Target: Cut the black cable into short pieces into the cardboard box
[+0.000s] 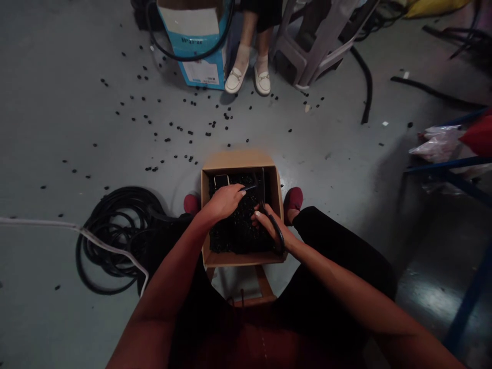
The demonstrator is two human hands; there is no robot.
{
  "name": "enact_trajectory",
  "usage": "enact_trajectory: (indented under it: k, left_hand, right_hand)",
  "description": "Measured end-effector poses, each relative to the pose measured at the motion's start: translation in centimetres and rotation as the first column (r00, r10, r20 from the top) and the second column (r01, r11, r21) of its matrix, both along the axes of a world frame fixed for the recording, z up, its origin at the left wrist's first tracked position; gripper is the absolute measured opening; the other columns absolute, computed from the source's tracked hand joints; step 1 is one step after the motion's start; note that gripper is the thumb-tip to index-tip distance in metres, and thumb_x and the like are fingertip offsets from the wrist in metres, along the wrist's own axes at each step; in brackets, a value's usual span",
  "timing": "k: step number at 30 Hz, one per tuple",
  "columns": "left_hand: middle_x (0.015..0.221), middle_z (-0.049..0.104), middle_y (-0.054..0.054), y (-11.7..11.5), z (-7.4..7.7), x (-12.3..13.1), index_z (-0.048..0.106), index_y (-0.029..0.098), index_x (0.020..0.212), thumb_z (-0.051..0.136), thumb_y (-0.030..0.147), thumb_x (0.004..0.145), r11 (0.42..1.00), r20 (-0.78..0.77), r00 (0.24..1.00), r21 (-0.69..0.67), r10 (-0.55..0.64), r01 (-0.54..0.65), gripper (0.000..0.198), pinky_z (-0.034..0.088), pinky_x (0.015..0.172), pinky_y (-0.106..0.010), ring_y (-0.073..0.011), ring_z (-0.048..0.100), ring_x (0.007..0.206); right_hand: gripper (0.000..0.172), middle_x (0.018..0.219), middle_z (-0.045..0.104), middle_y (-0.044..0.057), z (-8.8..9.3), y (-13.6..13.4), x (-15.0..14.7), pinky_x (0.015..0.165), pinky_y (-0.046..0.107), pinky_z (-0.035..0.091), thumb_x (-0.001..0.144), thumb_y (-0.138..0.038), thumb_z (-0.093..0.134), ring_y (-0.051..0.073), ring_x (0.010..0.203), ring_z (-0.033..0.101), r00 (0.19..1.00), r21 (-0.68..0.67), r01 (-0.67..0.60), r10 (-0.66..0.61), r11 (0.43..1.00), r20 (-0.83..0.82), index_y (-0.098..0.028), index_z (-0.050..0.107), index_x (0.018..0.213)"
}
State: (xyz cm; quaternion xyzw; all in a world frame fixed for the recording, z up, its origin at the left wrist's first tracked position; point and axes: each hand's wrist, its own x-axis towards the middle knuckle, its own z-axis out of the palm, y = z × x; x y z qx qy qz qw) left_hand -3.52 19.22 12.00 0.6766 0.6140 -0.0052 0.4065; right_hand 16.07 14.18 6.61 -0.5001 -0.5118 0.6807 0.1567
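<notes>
Between my knees stands an open cardboard box (242, 259) with a heap of small black pieces (244, 225) inside. My left hand (226, 201) is over the box's left half, its fingers pinched on a short black ridged strip (249, 188) that points right. On the right, my right hand (269, 221) grips scissors with a black looped handle (280, 237). A long dark blade (263, 179) points toward the box's far side; whether the blades are apart is too dark to tell. Beyond my left hand, a dark rectangular object with a pale rim (222, 180) lies on the heap.
Coiled black tubing (115, 230) lies left, near a white cable (107, 246). Small black pieces dot the grey floor. Ahead are a blue-and-white box (200, 56), a person's white shoes (263, 82) and a plastic stool (311, 56). A blue metal frame (446, 166) stands right.
</notes>
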Motion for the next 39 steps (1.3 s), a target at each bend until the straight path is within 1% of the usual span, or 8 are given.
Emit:
enact_trajectory:
  k: [5, 12, 17, 23, 28, 34, 36, 39]
  left_hand:
    - [0.128, 0.064, -0.008, -0.13, 0.22, -0.07, 0.059, 0.017, 0.126, 0.035, 0.024, 0.097, 0.999, 0.008, 0.999, 0.014, 0.036, -0.037, 0.038, 0.045, 0.100, -0.033, -0.0211, 0.061, 0.116]
    - [0.126, 0.065, -0.010, -0.19, 0.23, 0.04, 0.060, 0.015, 0.124, 0.034, 0.022, 0.096, 0.999, 0.026, 0.999, 0.026, 0.022, -0.023, 0.038, 0.044, 0.100, -0.033, -0.0211, 0.061, 0.115]
    - [0.125, 0.066, -0.010, -0.23, 0.02, 0.14, 0.060, 0.015, 0.123, 0.034, 0.023, 0.097, 0.999, 0.025, 0.999, 0.034, -0.022, 0.021, 0.038, 0.045, 0.098, -0.032, -0.0209, 0.061, 0.115]
    - [0.119, 0.068, -0.011, -0.41, -0.38, 0.25, 0.061, 0.015, 0.120, 0.033, 0.023, 0.097, 0.996, -0.007, 0.996, 0.022, -0.088, 0.088, 0.037, 0.047, 0.093, -0.034, -0.0219, 0.063, 0.109]
    - [0.117, 0.068, -0.014, -0.57, -0.45, 0.35, 0.061, 0.013, 0.117, 0.033, 0.023, 0.097, 0.995, -0.076, 0.992, 0.012, -0.102, 0.103, 0.036, 0.047, 0.092, -0.036, -0.0244, 0.063, 0.108]
    - [0.113, 0.068, -0.012, -0.76, -0.65, 0.47, 0.062, 0.014, 0.113, 0.032, 0.025, 0.098, 0.993, -0.071, 0.991, 0.021, -0.117, 0.119, 0.035, 0.048, 0.089, -0.034, -0.0233, 0.065, 0.104]
    - [0.111, 0.069, -0.012, -0.75, -0.62, 0.48, 0.062, 0.014, 0.112, 0.032, 0.025, 0.098, 0.992, -0.078, 0.989, 0.015, -0.126, 0.128, 0.035, 0.048, 0.088, -0.034, -0.0234, 0.065, 0.103]
    - [0.112, 0.068, -0.013, -0.68, -0.44, 0.52, 0.061, 0.014, 0.113, 0.032, 0.024, 0.098, 0.991, -0.095, 0.986, -0.002, -0.134, 0.134, 0.034, 0.048, 0.089, -0.034, -0.0236, 0.065, 0.103]
  right_hand:
    - [0.044, 0.102, 0.060, 0.007, -0.12, -0.14, 0.01, 0.085, 0.038, 0.050, 0.088, -0.058, 0.047, 0.020, 0.088, 0.060, 0.998, 0.017, -0.051, 0.050, 0.999, 0.035, -0.020, 0.045, 0.110]
    - [0.043, 0.104, 0.059, 0.008, -0.34, -0.58, -0.14, 0.087, 0.038, 0.048, 0.089, -0.055, 0.049, 0.021, 0.094, 0.057, 0.993, 0.069, -0.098, 0.094, 0.993, 0.068, -0.020, 0.045, 0.114]
    - [0.046, 0.102, 0.058, 0.007, -0.14, -0.40, -0.08, 0.087, 0.038, 0.047, 0.088, -0.057, 0.049, 0.021, 0.093, 0.057, 0.993, 0.071, -0.104, 0.099, 0.992, 0.071, -0.020, 0.045, 0.115]
    - [0.048, 0.103, 0.058, 0.008, 0.08, -0.19, -0.04, 0.089, 0.039, 0.045, 0.088, -0.057, 0.050, 0.022, 0.095, 0.057, 0.983, 0.080, -0.165, 0.158, 0.983, 0.092, -0.018, 0.043, 0.115]
    - [0.049, 0.102, 0.059, 0.008, -0.28, -0.10, -0.16, 0.085, 0.037, 0.046, 0.087, -0.057, 0.053, 0.022, 0.092, 0.058, 0.977, 0.071, -0.180, 0.170, 0.981, 0.126, -0.019, 0.043, 0.116]
    - [0.050, 0.105, 0.058, 0.009, -0.61, 0.01, -0.19, 0.083, 0.036, 0.045, 0.088, -0.058, 0.051, 0.021, 0.091, 0.058, 0.980, 0.079, -0.171, 0.161, 0.982, 0.119, -0.018, 0.043, 0.116]
    - [0.046, 0.099, 0.058, 0.007, -0.60, 0.10, -0.13, 0.079, 0.034, 0.045, 0.089, -0.057, 0.048, 0.019, 0.085, 0.058, 0.981, 0.076, -0.158, 0.147, 0.985, 0.128, -0.018, 0.044, 0.113]
    - [0.034, 0.078, 0.056, 0.000, -0.58, 0.15, -0.07, 0.071, 0.031, 0.044, 0.091, -0.052, 0.044, 0.016, 0.072, 0.055, 0.985, 0.078, -0.132, 0.122, 0.988, 0.121, -0.020, 0.046, 0.102]
